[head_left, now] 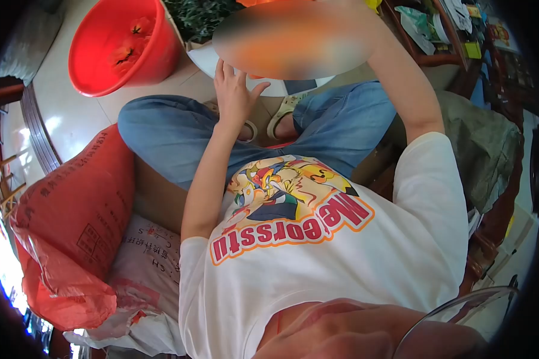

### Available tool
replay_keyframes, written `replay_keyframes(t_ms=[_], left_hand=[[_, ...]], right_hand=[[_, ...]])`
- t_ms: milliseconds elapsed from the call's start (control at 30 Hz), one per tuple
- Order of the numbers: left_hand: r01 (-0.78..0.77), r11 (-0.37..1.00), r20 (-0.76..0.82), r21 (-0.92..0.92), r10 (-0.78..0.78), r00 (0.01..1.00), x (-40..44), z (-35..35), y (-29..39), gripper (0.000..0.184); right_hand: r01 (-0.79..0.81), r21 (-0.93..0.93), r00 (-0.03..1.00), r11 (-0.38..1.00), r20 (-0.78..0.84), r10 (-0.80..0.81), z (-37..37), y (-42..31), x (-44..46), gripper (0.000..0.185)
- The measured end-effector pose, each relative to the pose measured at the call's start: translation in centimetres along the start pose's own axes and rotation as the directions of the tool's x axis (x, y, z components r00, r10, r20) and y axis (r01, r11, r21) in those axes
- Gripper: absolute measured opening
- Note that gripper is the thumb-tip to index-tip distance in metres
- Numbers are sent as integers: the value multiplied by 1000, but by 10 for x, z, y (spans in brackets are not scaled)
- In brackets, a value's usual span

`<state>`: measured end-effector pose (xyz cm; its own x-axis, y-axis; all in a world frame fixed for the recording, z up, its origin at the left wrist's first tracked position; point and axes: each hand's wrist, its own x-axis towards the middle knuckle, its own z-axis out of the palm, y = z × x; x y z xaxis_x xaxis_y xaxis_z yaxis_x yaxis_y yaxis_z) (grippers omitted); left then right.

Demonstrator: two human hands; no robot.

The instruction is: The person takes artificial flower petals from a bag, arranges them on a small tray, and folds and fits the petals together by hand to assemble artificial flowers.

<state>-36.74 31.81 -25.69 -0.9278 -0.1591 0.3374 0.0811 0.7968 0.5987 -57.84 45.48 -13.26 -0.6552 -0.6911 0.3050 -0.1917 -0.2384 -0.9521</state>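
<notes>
My left hand (233, 93) is over the near left edge of a white flat surface (272, 88). Its thumb is spread away from the fingers, and nothing shows in its grasp. A blurred patch covers most of that surface; orange colour shows through it, but the shapes cannot be made out. My right forearm (404, 78) reaches up into the right side of the patch, so the fingers of my right hand are hidden. Beyond the patch, a bit of something orange (254, 2) shows at the top edge.
A red bucket (81, 66) with orange-red artificial flowers (129, 54) inside stands at upper left. Dark green foliage (197, 21) is beside it. A full red sack (84, 197) leans at my left over a pale printed sack (147, 257). Shelves (428, 60) with packets stand at upper right.
</notes>
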Motion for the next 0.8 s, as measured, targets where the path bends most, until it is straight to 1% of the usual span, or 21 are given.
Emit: replay_keyframes(t_ms=[100, 200, 300, 333, 367, 433, 533, 633, 733, 800], left_hand=[[-49, 996, 7, 70, 49, 999, 15, 26, 0, 58], [-65, 998, 77, 18, 64, 995, 25, 42, -20, 42], [50, 982, -44, -184, -59, 997, 30, 52, -39, 24], [150, 958, -70, -244, -171, 983, 34, 51, -37, 17], [259, 922, -4, -288, -271, 962, 37, 48, -36, 17], [467, 813, 134, -348, -450, 883, 46, 33, -27, 15], [300, 863, 26, -407, -318, 948, 41, 41, -31, 21], [87, 950, -37, -300, -103, 994, 33, 48, -29, 33], [-98, 995, 128, -24, 100, 987, 21, 39, -14, 45], [-164, 981, 243, 104, 134, 961, 20, 39, -9, 47]], right_hand=[[-7, -112, 1000, 994, 15, 9, -22, -12, -18, 44], [-40, -182, 998, 982, -47, 32, -50, -10, -40, 44], [-93, -217, 980, 972, -190, 51, -83, 3, -67, 44], [-113, -224, 968, 968, -243, 57, -94, 10, -76, 43], [-136, -231, 953, 964, -295, 64, -103, 17, -85, 43], [-179, -243, 916, 953, -394, 72, -122, 32, -101, 43], [-235, -250, 865, 939, -495, 85, -141, 52, -121, 43], [-274, -255, 827, 927, -554, 92, -155, 65, -135, 43], [-292, -259, 804, 921, -587, 90, -162, 73, -143, 43], [-298, -259, 794, 919, -601, 88, -167, 74, -145, 43]])
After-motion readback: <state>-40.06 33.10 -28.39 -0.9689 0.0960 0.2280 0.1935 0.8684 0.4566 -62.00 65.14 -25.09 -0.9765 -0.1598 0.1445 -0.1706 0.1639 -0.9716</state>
